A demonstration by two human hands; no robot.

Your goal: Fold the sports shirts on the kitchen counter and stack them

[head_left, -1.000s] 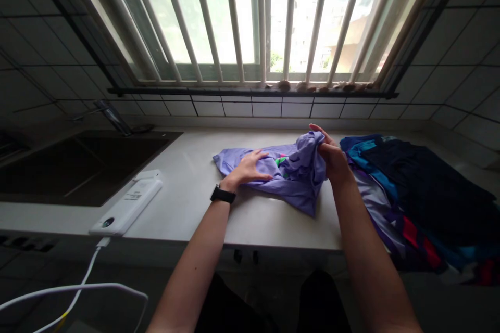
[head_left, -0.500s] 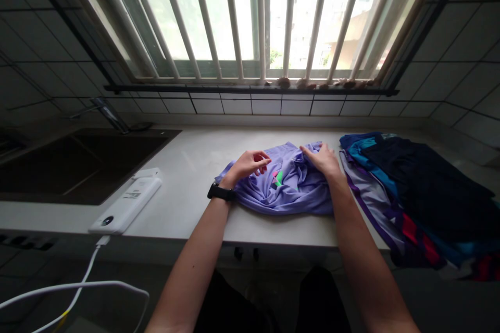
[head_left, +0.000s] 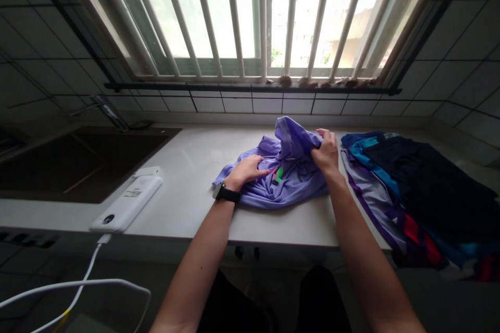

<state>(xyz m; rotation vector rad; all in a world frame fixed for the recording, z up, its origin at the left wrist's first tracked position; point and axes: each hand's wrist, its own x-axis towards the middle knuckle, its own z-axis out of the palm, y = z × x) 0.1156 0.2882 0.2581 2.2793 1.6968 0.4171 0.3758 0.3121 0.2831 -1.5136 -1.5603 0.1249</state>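
Note:
A crumpled purple shirt (head_left: pixel 277 195) with a green and pink print lies on the white counter (head_left: pixel 187 166). Its far part is lifted into a raised fold near the window side. My left hand (head_left: pixel 249 170), with a black watch on the wrist, rests on the shirt's left part, thumb apart from the fingers. At the right edge of the shirt my right hand (head_left: pixel 327 152) is closed on the cloth, pulling up the fold; some of its fingertips are hidden.
To the right lies a heap of clothes (head_left: pixel 422 182) in navy, blue, white and red, overhanging the front edge. A white power bank (head_left: pixel 128 200) with a cable (head_left: pixel 88 268) stands at left beside the dark sink (head_left: pixel 78 166). A barred window (head_left: pixel 250 21) is behind.
The shirt has spread from a bunched shape, and its far part has been raised. My right hand moved over its far right edge and gripped cloth. My left hand lowered onto the shirt again.

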